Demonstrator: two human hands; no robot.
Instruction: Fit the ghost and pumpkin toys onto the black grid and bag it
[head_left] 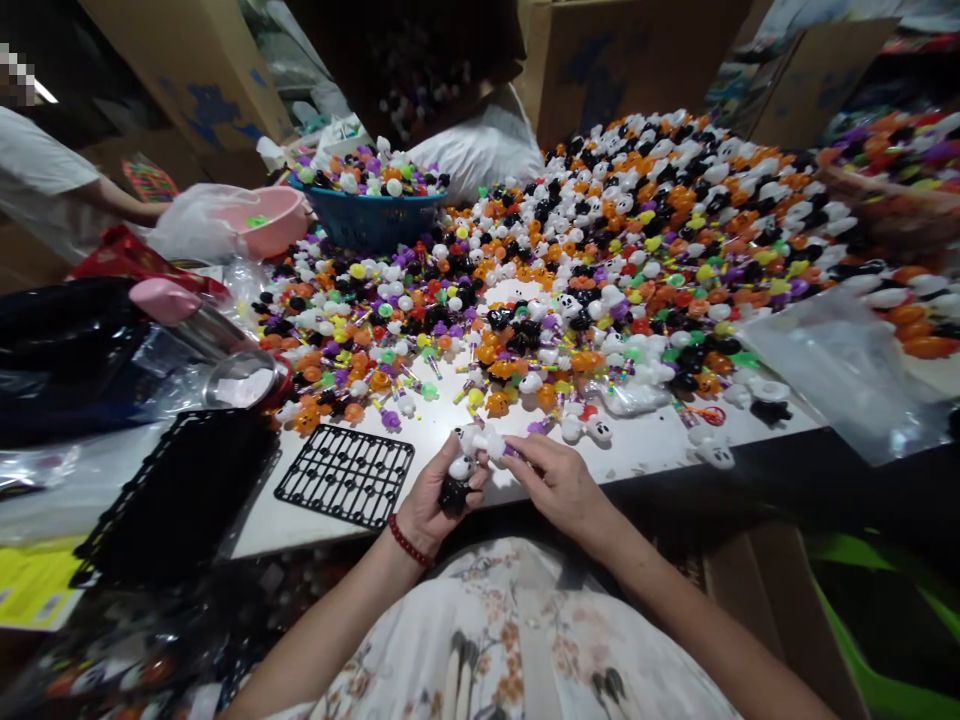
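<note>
Close to the table's front edge, my left hand (435, 495) is closed around small plastic figures. One is a white ghost-like figure (484, 440), lying sideways; another is a black-and-white figure (454, 490) in the palm. My right hand (559, 480) pinches a small purple piece (511, 450) at the right end of the white figure. Whether that piece is fitted into the figure or only touching it, I cannot tell. Left of my hands a black plastic grid tray (345, 475) lies flat on the white table (420, 445).
A large heap of orange, white and black figures (675, 190) covers the back right. Behind the tray stands a blue basket (375, 215) of small pieces, beside a pink basin (274, 222). Stacked black trays (180, 490) lie left. A co-worker's arm (124, 200) reaches in there.
</note>
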